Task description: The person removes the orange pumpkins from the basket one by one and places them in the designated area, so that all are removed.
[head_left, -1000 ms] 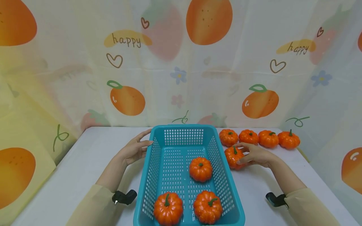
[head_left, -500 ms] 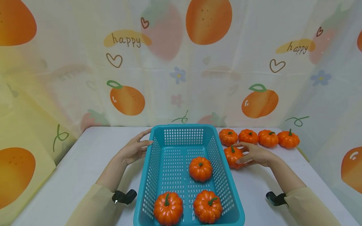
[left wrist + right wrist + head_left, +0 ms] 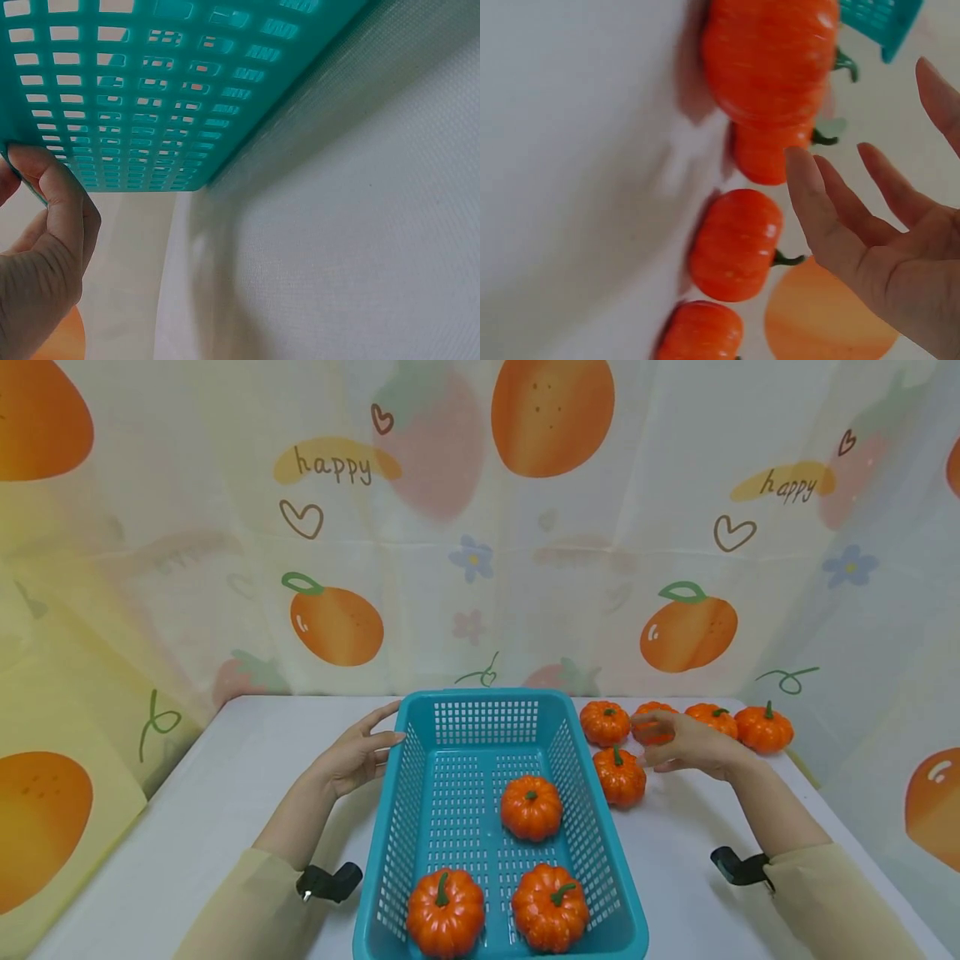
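A turquoise plastic basket (image 3: 375,893) stands on the white table with three small orange pumpkins inside: one at the right middle (image 3: 531,808), one at the front left (image 3: 446,913), one at the front right (image 3: 551,907). On its left side, my left hand (image 3: 358,758) grips the rim; the left wrist view has that hand (image 3: 49,240) pinching the basket edge. My right hand (image 3: 693,743) hovers right of the basket, fingers loosely spread and holding nothing. Just left of and below its fingertips sits a pumpkin (image 3: 619,779) against the basket's outer wall.
Along the table's back edge, right of the basket, several pumpkins form a row, including the leftmost (image 3: 604,722) and the rightmost (image 3: 764,729); my right hand partly covers others. A fruit-printed curtain (image 3: 480,610) hangs directly behind the table (image 3: 210,827).
My right hand has let go of the pumpkin beside the basket and lifted up and slightly right. That pumpkin now rests on the table alone. My left hand has stayed on the basket rim.
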`<state>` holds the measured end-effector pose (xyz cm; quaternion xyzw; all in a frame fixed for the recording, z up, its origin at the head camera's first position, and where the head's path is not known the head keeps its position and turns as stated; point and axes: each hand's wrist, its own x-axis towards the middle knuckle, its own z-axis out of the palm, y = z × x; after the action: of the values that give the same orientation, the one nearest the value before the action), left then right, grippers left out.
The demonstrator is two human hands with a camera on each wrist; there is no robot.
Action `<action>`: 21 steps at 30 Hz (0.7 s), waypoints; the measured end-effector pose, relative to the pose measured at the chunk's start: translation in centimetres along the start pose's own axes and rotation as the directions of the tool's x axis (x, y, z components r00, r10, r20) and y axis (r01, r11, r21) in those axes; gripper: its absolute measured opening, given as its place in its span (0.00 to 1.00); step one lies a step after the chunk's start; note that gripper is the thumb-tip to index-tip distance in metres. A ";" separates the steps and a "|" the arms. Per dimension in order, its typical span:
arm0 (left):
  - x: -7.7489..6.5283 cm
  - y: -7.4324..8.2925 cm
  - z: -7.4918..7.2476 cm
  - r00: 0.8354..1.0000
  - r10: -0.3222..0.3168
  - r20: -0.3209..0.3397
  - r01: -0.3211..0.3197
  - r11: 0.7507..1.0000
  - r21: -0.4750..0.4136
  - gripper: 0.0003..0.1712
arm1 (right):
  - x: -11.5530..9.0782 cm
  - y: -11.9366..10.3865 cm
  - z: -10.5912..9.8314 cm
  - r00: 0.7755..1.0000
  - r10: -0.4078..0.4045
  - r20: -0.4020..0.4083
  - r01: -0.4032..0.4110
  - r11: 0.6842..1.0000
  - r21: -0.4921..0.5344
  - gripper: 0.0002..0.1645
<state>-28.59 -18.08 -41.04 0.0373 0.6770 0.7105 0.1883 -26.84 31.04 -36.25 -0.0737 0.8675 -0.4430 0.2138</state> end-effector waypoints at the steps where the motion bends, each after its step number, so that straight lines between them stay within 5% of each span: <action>1: 0.0 0.0 0.0 1.000 -0.001 0.001 0.001 1.000 -0.001 0.46 | -0.1 -0.4 -0.1 1.000 -0.012 -0.011 0.012 1.000 -0.006 0.47; 10: 0.0 0.0 0.0 1.000 -0.005 -0.009 0.005 1.000 -0.003 0.46 | -0.8 -3.9 0.5 0.982 -0.187 -0.025 0.185 0.980 -0.071 0.42; 21: -0.1 -0.1 0.1 1.000 -0.004 -0.015 0.004 1.000 -0.003 0.46 | -1.3 -7.5 3.3 0.956 -0.292 0.038 0.293 0.954 -0.062 0.42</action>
<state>-28.46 -18.02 -41.12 0.0301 0.6773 0.7115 0.1848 -24.68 24.56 -31.54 -0.2147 0.8582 -0.4394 0.1558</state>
